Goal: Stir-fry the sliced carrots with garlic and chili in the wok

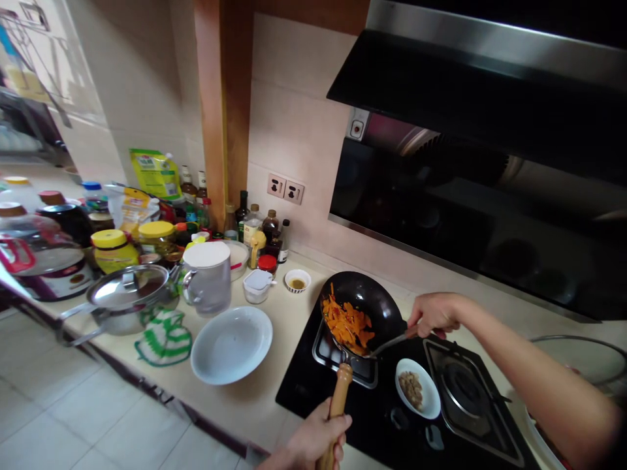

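Observation:
My left hand (pixel 321 434) is wrapped round the wooden handle of a black wok (pixel 386 303), which is tilted over the left burner. Orange carrot slices (pixel 347 324) lie gathered in the wok's lower left side. From the right, my right hand (pixel 435 314) grips the handle of a metal spatula (pixel 392 343). Its blade reaches into the near side of the wok, by the carrots, and its tip is partly hidden. A white bowl of chopped, pale brown pieces (pixel 410 390) stands on the hob just right of the wok.
An empty white plate (pixel 232 346) lies left of the hob (pixel 304 385). Behind it are a plastic jug (pixel 208 281), a lidded steel pot (pixel 127 294) and several bottles and jars. A small sauce dish (pixel 297 281) sits by the wok. The range hood (pixel 470 104) overhangs the hob.

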Tool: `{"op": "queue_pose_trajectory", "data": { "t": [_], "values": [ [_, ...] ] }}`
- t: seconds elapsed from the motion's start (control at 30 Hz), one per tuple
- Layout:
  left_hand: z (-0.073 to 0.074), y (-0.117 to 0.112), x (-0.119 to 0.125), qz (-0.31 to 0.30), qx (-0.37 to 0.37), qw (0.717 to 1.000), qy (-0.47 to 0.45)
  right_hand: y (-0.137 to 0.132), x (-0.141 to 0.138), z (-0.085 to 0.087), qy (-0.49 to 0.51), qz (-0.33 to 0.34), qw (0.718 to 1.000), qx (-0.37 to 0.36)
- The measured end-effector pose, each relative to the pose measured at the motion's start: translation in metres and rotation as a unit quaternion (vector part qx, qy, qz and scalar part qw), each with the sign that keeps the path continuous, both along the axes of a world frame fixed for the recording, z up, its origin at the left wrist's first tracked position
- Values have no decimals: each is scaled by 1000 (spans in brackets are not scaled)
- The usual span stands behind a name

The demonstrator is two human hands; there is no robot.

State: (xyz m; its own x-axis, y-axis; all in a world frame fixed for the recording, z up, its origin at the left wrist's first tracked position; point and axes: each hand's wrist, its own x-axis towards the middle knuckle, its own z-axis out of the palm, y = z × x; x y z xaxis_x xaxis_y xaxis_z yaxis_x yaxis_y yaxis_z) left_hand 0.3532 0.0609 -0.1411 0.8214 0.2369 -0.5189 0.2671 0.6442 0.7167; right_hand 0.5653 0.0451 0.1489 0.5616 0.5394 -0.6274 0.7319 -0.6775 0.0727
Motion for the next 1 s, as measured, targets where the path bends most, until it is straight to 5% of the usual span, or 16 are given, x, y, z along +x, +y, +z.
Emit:
{"op": "queue_pose_trajectory", "data": {
  "t": [0.1, 0.2, 0.37, 0.43, 0.57, 0.7, 0.77, 1.0],
  "values": [
    [1, -1, 0, 2, -4, 1000, 1, -2, 5, -19, 28, 14, 996, 82],
    [1, 0, 0, 2, -7, 1000, 4, -17, 15, -21, 52, -4, 988, 148],
    [3, 1, 0, -1, -14, 1000, 13, -28, 6, 4, 77, -15, 992, 101],
    [3, 1, -1, -1, -13, 1000, 15, -21, -7, 2, 99, 12, 992, 81],
    [4, 0, -2, 0, -6, 1000, 9, -3, -21, -42, 130, -8, 977, 171],
    [3, 0, -2, 2, -3, 1000, 3, -8, -11, -100, 188, -240, 892, 334],
    [3, 0, -2, 0, -7, 1000, 4, -25, -7, -120, 219, -304, 850, 370],
    [2, 0, -2, 3, -10, 1000, 9, -129, -32, -158, 177, -362, 795, 454]
  ]
}}
